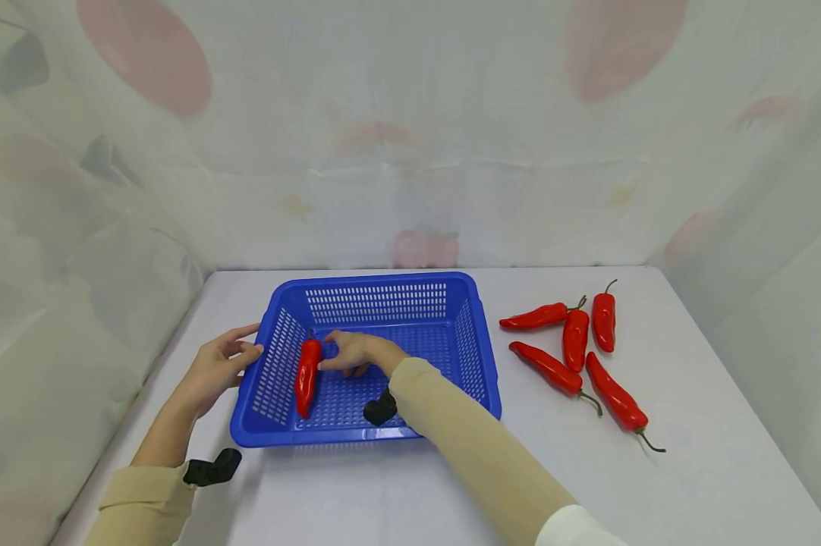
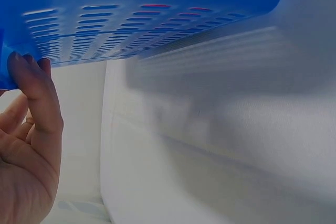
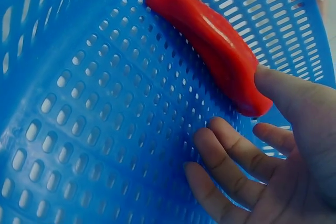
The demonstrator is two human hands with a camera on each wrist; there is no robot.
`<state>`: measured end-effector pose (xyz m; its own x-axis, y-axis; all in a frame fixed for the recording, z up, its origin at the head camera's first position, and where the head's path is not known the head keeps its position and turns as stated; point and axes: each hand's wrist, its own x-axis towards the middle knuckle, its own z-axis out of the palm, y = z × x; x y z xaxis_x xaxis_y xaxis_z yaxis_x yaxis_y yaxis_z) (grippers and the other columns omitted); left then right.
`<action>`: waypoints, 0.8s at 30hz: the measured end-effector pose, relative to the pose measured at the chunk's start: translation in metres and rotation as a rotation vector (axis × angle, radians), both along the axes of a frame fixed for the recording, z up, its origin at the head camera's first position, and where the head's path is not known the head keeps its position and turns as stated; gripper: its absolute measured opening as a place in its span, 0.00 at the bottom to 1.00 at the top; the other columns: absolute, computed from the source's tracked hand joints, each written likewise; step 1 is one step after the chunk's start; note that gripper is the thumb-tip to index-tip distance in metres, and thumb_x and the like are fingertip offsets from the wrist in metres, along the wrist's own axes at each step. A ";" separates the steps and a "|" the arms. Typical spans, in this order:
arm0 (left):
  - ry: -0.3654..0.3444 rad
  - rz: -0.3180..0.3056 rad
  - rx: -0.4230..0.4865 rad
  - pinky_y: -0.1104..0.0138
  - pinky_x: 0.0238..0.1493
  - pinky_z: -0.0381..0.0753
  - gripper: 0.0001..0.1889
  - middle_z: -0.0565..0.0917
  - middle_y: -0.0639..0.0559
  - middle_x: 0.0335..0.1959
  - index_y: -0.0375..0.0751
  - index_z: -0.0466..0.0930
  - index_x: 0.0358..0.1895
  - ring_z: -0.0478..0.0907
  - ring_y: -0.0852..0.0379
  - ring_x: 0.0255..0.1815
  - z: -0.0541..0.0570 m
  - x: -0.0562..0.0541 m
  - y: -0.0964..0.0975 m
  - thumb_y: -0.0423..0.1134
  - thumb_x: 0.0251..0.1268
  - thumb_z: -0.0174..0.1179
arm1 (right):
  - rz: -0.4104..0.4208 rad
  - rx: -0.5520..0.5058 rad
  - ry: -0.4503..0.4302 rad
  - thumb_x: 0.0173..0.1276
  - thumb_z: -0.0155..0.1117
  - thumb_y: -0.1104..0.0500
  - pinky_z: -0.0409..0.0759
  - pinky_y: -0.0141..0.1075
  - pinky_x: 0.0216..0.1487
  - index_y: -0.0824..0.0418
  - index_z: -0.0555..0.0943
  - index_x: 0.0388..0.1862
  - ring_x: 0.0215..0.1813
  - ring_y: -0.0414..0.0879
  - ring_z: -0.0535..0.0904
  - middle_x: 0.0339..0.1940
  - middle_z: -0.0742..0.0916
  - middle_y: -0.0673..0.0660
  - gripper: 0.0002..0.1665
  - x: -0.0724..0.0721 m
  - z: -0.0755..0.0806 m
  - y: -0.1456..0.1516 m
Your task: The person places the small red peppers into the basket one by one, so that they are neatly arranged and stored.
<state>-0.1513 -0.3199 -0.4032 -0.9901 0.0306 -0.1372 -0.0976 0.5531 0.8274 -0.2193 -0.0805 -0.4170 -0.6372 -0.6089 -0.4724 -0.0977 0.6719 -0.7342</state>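
Observation:
A blue plastic basket [image 1: 376,434] with slotted walls stands on the white table. My left hand [image 1: 217,369] grips its left rim; in the left wrist view the fingers [image 2: 39,95] curl at the basket's edge. One red chili pepper [image 1: 306,378], with no stem showing, lies along the left side inside the basket. My right hand [image 1: 356,353] is inside the basket just right of that pepper. In the right wrist view its fingers are spread and loosely bent, and the thumb [image 3: 278,87] overlaps the pepper's end; whether it touches cannot be told.
Several red peppers with green stems lie on the table right of the basket, among them one pepper [image 1: 550,368] nearest it and another [image 1: 617,394] nearer the front. The white table [image 1: 697,485] is bounded by a patterned cloth [image 1: 520,205] behind and at both sides.

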 end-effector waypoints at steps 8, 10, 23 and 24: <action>0.000 -0.001 -0.001 0.60 0.38 0.83 0.33 0.74 0.35 0.47 0.42 0.54 0.71 0.81 0.55 0.37 -0.001 0.000 0.000 0.52 0.67 0.50 | 0.078 -0.006 0.097 0.67 0.57 0.51 0.82 0.40 0.41 0.57 0.59 0.69 0.43 0.52 0.81 0.41 0.84 0.60 0.35 -0.005 0.015 0.009; 0.001 -0.006 0.011 0.60 0.38 0.83 0.33 0.74 0.34 0.47 0.42 0.54 0.70 0.81 0.56 0.36 0.000 -0.001 0.000 0.51 0.67 0.50 | 0.097 -0.005 0.126 0.67 0.57 0.51 0.82 0.41 0.42 0.57 0.60 0.68 0.42 0.53 0.81 0.40 0.84 0.60 0.34 -0.006 0.020 0.012; 0.001 -0.020 0.042 0.60 0.37 0.83 0.32 0.74 0.34 0.46 0.41 0.55 0.70 0.81 0.57 0.36 0.001 -0.001 0.000 0.49 0.68 0.50 | 0.179 -0.002 0.364 0.66 0.57 0.49 0.75 0.28 0.43 0.54 0.69 0.62 0.42 0.40 0.77 0.46 0.82 0.53 0.27 -0.004 0.046 0.034; 0.000 -0.020 0.042 0.60 0.37 0.83 0.32 0.74 0.34 0.46 0.41 0.55 0.70 0.81 0.57 0.36 0.001 -0.001 0.000 0.49 0.68 0.50 | 0.190 -0.004 0.377 0.66 0.57 0.49 0.75 0.29 0.44 0.54 0.69 0.62 0.43 0.41 0.77 0.46 0.82 0.53 0.26 -0.004 0.048 0.036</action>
<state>-0.1518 -0.3202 -0.4023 -0.9892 0.0562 -0.1353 -0.0867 0.5194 0.8501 -0.2230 -0.0450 -0.3693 -0.6414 -0.7335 -0.2249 -0.4818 0.6132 -0.6259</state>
